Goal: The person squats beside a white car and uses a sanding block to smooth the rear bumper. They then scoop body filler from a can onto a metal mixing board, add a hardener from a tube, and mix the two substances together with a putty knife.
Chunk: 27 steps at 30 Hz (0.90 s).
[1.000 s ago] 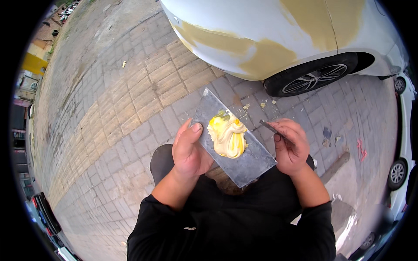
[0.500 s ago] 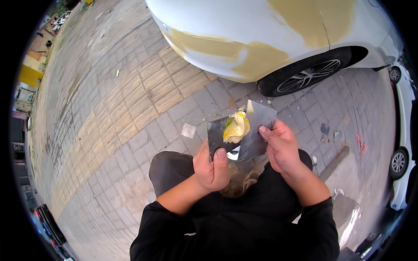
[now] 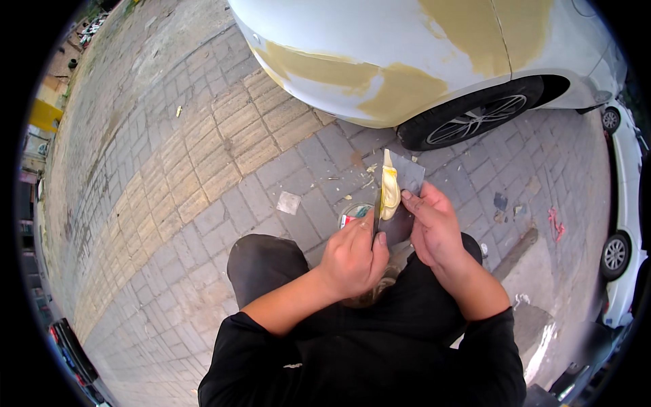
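Note:
My right hand [image 3: 435,227] pinches a flat grey putty spreader [image 3: 409,173] between thumb and fingers. A thick lump of cream putty streaked with yellow [image 3: 390,193] lies along its left side. My left hand [image 3: 354,256] is closed on a second, dark putty spreader [image 3: 377,211], seen nearly edge-on. That blade stands upright against the left of the putty lump. Below the hands, a round container [image 3: 348,216] with a red patch shows in part, the rest hidden by my left hand. Both hands are above my bent knees.
Ahead stands a white car [image 3: 339,41] with tan filler patches [image 3: 400,91] and a black-tyred wheel [image 3: 475,119]. A pale square scrap [image 3: 288,202] and crumbs lie on the paving [image 3: 196,254]. A concrete block [image 3: 532,278] sits right, with another white car [image 3: 627,224] beyond.
My left hand has moved right and turned its spreader from flat to edge-on. The putty lump now sits on the right hand's spreader. More of the container below shows.

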Tool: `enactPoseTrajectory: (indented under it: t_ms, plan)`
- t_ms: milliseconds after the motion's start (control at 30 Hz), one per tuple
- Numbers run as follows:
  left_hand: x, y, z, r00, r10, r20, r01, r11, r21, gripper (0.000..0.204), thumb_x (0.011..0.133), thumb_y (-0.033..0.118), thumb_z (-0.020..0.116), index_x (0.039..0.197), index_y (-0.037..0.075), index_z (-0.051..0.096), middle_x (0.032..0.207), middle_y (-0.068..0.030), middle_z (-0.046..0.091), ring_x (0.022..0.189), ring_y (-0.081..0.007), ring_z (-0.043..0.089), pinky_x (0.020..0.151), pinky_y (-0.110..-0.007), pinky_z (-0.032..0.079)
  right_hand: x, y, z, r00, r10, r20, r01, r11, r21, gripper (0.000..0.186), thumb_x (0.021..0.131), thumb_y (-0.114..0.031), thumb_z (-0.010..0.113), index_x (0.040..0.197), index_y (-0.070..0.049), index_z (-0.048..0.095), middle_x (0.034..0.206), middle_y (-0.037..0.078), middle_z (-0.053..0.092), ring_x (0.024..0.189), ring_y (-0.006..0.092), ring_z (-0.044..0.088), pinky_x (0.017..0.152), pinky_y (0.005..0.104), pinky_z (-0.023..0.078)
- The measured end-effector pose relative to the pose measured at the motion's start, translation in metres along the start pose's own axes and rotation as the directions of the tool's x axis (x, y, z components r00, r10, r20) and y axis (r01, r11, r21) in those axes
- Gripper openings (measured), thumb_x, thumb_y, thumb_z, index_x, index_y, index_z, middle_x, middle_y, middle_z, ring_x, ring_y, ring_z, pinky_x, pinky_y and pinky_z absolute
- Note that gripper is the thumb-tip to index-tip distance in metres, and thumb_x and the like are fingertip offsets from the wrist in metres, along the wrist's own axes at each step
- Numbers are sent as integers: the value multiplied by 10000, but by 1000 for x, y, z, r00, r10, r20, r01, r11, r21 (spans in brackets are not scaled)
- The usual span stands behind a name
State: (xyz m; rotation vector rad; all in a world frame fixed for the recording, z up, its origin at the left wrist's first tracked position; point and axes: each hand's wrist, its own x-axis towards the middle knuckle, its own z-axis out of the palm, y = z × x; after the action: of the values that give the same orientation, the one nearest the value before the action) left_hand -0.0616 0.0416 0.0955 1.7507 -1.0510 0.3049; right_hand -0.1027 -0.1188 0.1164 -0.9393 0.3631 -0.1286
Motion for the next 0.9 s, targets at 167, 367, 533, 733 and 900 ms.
enactPoseTrajectory:
  t_ms: [167,367,533,733,900]
  plan:
    - [-8,-31,-18,765,-498,409,644,570,-510,215,951,84,526,1098,-62,583,965,-146,684,801,-258,682,654,-328,535,5,-19,0,969,-243,-38,244,970,24,228,995,-76,517,1214,-27,558,1219,69,625,1154,162,560,1025,345,412]
    - [15,-36,-33,648,-600,470,454,-191,-870,260,981,123,524,1198,-19,550,1081,-116,676,901,-198,684,767,-326,561,6,-32,-10,870,-466,-161,489,857,162,326,1019,-106,448,1333,-20,433,1342,103,535,1237,210,517,1066,404,395]
    - [16,-19,-25,679,-540,497,385,-314,-868,307,980,140,544,1236,-29,526,1165,-136,656,1052,-228,660,904,-390,551,-10,1,-17,815,-547,194,579,742,-338,428,982,-64,491,1400,-60,396,1410,126,478,1292,264,484,1077,436,387]
    - [18,-5,-31,748,-450,489,382,-312,-870,373,962,113,541,1296,-38,471,1237,-162,614,1142,-254,616,991,-428,493,-11,45,-47,795,-147,589,504,700,-505,493,945,-34,546,1413,-47,391,1412,204,470,1280,351,497,1054,463,412]
    - [11,5,-33,801,-409,437,339,-290,-895,364,976,79,530,1314,-41,465,1238,-156,618,1143,-241,612,983,-401,490,-12,82,-70,790,-34,612,444,720,-533,550,915,-9,593,1424,-36,387,1415,268,463,1269,423,507,1035,485,432]
